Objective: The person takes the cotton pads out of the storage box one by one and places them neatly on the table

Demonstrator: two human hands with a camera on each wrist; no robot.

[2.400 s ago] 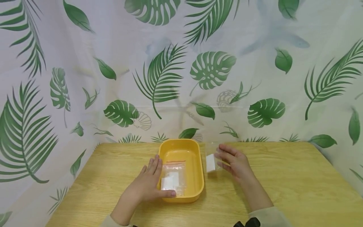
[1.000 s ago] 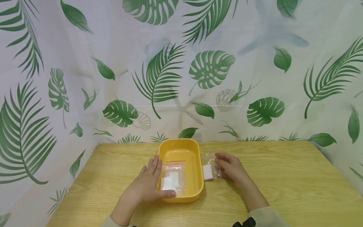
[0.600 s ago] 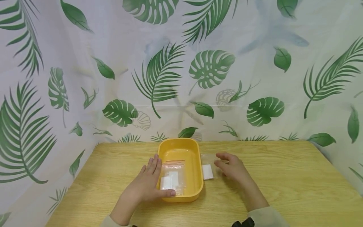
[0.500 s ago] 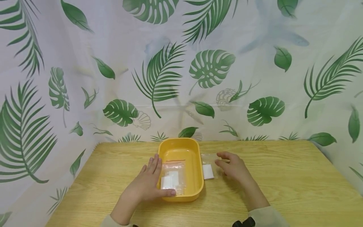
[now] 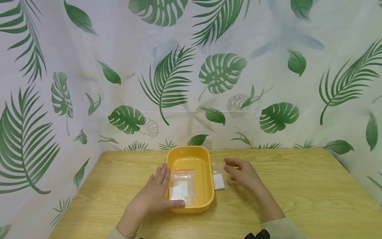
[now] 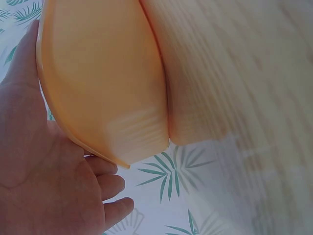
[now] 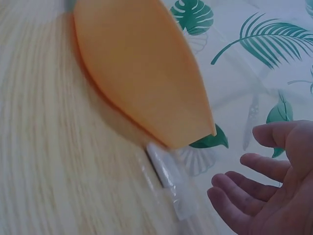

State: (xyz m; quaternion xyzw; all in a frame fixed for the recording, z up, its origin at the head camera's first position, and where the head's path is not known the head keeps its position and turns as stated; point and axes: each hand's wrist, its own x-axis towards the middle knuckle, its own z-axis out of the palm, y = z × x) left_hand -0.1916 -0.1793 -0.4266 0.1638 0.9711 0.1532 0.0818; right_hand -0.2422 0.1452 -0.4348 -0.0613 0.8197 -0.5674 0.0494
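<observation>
A clear plastic bag (image 5: 219,166) with a white square piece (image 5: 219,181) lies on the table against the right side of a yellow tray (image 5: 211,179). Over the bag's right part is my right hand (image 5: 243,174), fingers loosely bent and holding nothing. In the right wrist view that hand (image 7: 266,186) is apart from the bag (image 7: 171,181). My left hand (image 5: 153,194) rests against the tray's left side with straight fingers, its thumb across the near rim. Inside the tray lie clear zip bags (image 5: 191,196) with red strips and white contents; the thumb covers a little of them.
The wooden table (image 5: 298,186) runs back to a white curtain (image 5: 185,26) printed with green leaves. Another stretch of the curtain (image 5: 30,132) hangs along the left side.
My right hand held the bag raised beside the tray, then laid it on the table and let go. Lately the hand has shifted slightly up and left. The left hand and tray have stayed put.
</observation>
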